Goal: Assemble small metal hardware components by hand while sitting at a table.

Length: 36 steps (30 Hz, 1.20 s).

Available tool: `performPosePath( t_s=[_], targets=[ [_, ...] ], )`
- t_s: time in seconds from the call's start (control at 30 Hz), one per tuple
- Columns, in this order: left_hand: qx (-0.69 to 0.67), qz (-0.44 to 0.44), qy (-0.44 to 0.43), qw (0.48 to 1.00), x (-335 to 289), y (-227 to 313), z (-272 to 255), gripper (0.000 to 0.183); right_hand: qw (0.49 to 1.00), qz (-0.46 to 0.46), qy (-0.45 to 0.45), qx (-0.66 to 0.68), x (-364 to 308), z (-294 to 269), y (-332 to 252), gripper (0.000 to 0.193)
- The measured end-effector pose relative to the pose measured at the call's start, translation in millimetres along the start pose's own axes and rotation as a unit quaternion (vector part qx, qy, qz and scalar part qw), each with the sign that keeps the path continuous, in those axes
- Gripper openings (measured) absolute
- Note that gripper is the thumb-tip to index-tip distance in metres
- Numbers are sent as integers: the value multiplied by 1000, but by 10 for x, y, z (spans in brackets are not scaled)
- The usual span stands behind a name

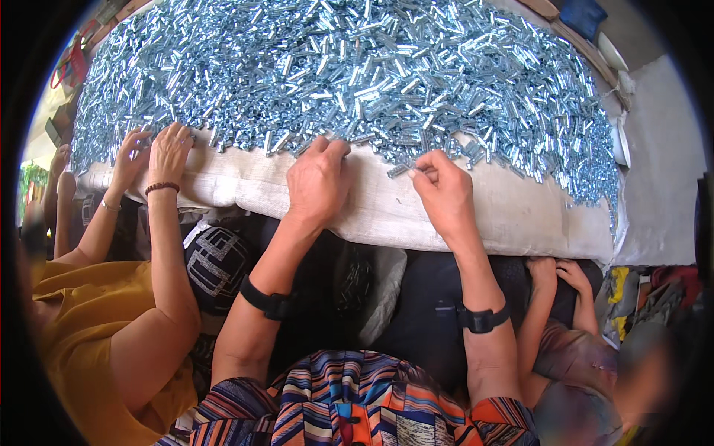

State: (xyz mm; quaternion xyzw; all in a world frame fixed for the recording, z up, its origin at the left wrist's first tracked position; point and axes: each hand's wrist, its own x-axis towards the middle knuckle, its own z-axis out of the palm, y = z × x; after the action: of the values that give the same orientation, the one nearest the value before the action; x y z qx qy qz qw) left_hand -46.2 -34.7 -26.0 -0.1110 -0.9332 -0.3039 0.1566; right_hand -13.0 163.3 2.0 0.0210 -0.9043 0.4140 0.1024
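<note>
A broad heap of small, shiny silver-blue metal tubes (387, 82) spreads over the table. My right hand (448, 195) pinches a short metal tube (399, 170) between thumb and forefinger, just in front of the heap's near edge. To its left, my left hand (318, 182) rests with curled fingers against that same edge. Its fingertips point away from me, so anything they hold is hidden.
Pale cloth (372, 215) covers the table's front strip. On my left, a person in a mustard top (97, 320) works at the heap with both hands (169, 152). At right, another person's hands (554, 273) rest by the table's front edge. Dark fabric lies over my lap.
</note>
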Motion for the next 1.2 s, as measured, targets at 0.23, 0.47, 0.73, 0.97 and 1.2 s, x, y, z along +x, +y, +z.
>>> performPosePath(
  t_s=[0.23,0.47,0.73,0.97,1.2],
  targets=[
    [-452,-170,-155,862,-161,273,-186,17,942,112,-68,309,-376,-167,-68,7],
    [-588,-164,-219,761,-287,473,-211,14,929,108,-73,346,-525,-268,-159,8],
    [-646,-155,-243,706,-332,460,-152,14,916,84,-75,384,-591,-269,-32,8],
    [-704,-187,-247,638,-369,439,-107,14,887,86,-93,444,-598,-235,41,8],
    [-618,-142,-218,742,-379,500,-110,11,905,81,-53,413,-651,-214,-26,7]
  ],
)
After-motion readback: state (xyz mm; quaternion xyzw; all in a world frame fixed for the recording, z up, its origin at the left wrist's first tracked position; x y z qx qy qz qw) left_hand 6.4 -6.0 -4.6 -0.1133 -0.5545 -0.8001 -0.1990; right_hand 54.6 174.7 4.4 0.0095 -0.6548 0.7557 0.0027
